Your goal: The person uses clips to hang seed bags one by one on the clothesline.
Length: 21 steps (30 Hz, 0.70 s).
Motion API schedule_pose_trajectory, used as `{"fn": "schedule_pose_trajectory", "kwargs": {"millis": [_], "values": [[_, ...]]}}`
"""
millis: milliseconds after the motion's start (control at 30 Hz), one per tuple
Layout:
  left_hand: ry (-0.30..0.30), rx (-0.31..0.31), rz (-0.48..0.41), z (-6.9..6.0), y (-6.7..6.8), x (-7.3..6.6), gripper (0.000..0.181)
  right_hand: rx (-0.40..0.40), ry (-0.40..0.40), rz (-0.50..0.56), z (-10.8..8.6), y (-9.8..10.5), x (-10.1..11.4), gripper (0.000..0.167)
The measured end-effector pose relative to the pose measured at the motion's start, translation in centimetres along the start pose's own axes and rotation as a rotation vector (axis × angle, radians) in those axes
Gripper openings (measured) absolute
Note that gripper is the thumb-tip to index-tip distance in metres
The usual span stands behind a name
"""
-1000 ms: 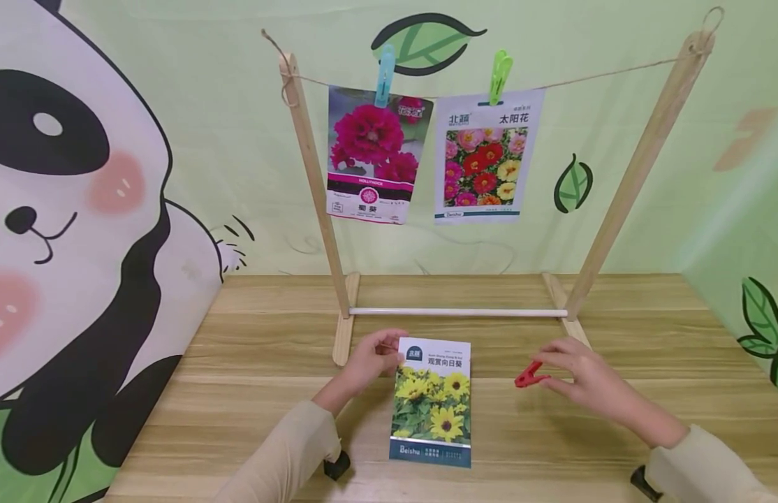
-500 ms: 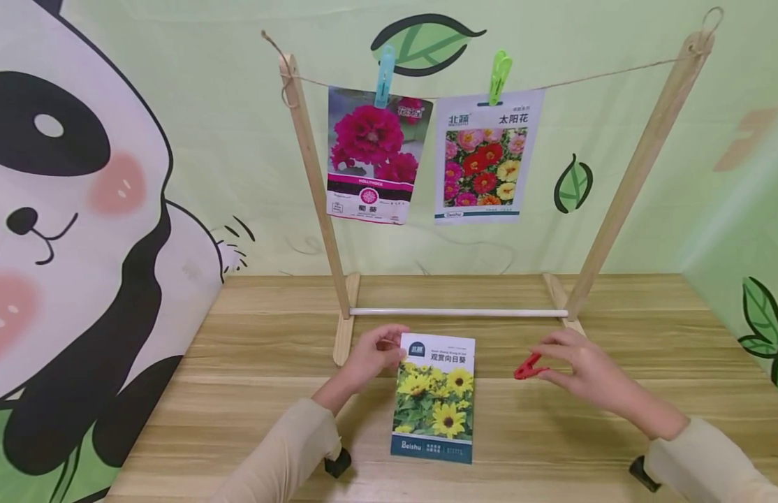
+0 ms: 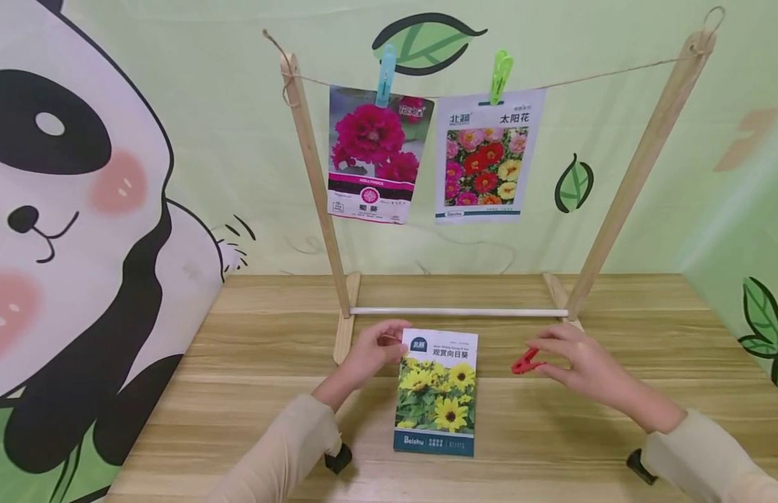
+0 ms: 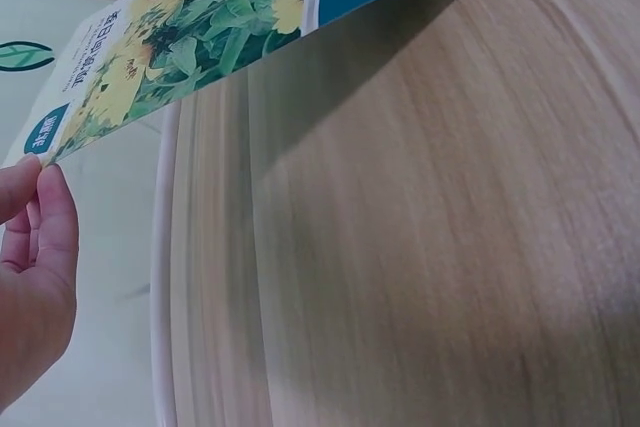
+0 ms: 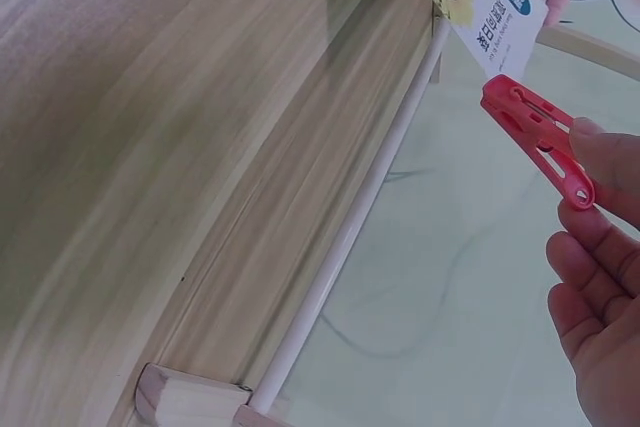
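Observation:
Between thumb and fingers, my left hand (image 3: pixel 373 355) pinches the upper left corner of a seed packet (image 3: pixel 435 395) printed with yellow sunflowers. In the left wrist view the packet (image 4: pixel 215 32) is raised off the table, its shadow falling on the wood. My right hand (image 3: pixel 574 360) pinches a red clothespin (image 3: pixel 525 362), held apart from the packet on its right. The right wrist view shows the clothespin (image 5: pixel 538 137) by its handles, between thumb and fingers, its nose toward the packet.
A wooden frame with a left post (image 3: pixel 313 168), a right post (image 3: pixel 640 175) and a white bar (image 3: pixel 458 312) stands behind. From its twine (image 3: pixel 605 73) hang a hollyhock packet (image 3: pixel 373 150) under a blue clothespin (image 3: pixel 385 75) and another flower packet (image 3: pixel 486 168) under a green clothespin (image 3: pixel 500 75).
Both hands have moved slightly up and away from me. The sunflower packet has risen and shifted a little right; the red clothespin has moved up with the right hand.

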<state>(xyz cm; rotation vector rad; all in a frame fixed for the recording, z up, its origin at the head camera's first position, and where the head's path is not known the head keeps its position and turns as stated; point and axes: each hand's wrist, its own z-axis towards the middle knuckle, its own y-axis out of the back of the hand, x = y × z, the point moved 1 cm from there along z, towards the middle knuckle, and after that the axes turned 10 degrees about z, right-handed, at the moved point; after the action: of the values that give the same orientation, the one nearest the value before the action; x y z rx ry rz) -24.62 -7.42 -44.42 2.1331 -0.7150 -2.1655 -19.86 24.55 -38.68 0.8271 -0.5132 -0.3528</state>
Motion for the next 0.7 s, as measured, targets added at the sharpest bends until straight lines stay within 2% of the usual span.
{"fn": "schedule_pose_trajectory", "kwargs": {"millis": [67, 233, 367, 533, 633, 700], "values": [[-0.003, 0.003, 0.002, 0.0, 0.0, -0.1, 0.037, 0.007, -0.008, -0.012, 0.1, 0.0, 0.0, 0.035], [-0.002, 0.002, 0.007, 0.1, 0.1, -0.3, 0.037, 0.020, -0.033, -0.025, 0.5, 0.2, 0.3, 0.042], [0.001, 0.003, 0.001, 0.2, 0.2, -0.6, 0.037, 0.022, -0.036, -0.014, 0.8, 0.3, 0.3, 0.034], [0.008, -0.013, -0.007, 0.1, 0.2, -1.0, 0.036, 0.009, -0.025, -0.004, 1.1, 0.5, 0.1, 0.048], [0.006, -0.022, -0.012, 0.1, 0.3, -1.1, 0.036, -0.002, -0.012, -0.010, 1.4, 0.6, 0.0, 0.036], [0.003, -0.027, -0.019, 0.2, 0.4, -1.2, 0.036, -0.010, 0.000, -0.013, 1.5, 0.7, 0.0, 0.034]]}}
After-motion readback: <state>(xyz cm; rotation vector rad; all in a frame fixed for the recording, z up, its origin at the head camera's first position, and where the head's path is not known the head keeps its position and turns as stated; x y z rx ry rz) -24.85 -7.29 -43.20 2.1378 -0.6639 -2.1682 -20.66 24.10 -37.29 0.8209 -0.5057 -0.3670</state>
